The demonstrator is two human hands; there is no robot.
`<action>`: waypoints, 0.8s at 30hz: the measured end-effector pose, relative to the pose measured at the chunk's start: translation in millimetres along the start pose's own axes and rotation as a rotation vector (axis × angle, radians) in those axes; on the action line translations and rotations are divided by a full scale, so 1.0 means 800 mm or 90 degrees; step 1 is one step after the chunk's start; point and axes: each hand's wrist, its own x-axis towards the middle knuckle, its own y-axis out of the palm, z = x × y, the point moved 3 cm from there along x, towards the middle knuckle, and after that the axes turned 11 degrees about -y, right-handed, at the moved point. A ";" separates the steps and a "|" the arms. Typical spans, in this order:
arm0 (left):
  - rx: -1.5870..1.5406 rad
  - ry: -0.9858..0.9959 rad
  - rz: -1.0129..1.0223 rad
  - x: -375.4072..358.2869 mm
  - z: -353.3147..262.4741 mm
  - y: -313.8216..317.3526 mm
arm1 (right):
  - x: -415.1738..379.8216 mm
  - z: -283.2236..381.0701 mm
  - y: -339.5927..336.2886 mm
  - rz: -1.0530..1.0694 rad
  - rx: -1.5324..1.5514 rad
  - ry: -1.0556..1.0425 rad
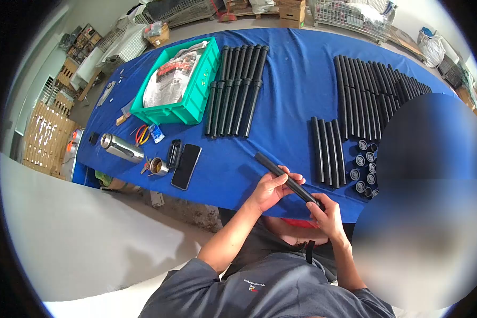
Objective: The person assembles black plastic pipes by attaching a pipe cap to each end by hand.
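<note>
A black tube point(270, 165) slants across the front of the table, and both hands are on it. My left hand point(273, 190) holds it near the middle between thumb and fingers, with some fingertips stretched past it. At its near end, my right hand point(326, 214) is closed around the tube; what lies under those fingers is hidden. Several loose black tubes point(328, 153) lie to the right of my hands. Beside them stand several round grey-and-black end caps point(360, 160).
Black tubes with collars point(233, 108) lie next to a green crate point(183, 110) holding printed sheeting. A phone point(186, 167), a steel flask point(122, 147), a metal cup point(158, 167) and pliers point(141, 134) sit at left. More tubes point(360, 106) lie at right, partly behind a blurred patch.
</note>
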 end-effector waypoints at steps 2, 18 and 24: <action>-0.011 0.003 0.000 0.000 0.003 -0.001 | 0.002 -0.002 -0.002 0.002 -0.042 -0.027; -0.026 0.020 -0.001 0.001 0.001 0.004 | 0.013 -0.003 -0.007 -0.005 -0.084 -0.092; -0.087 0.047 0.017 -0.001 -0.005 -0.004 | 0.012 -0.007 -0.012 -0.021 -0.048 -0.088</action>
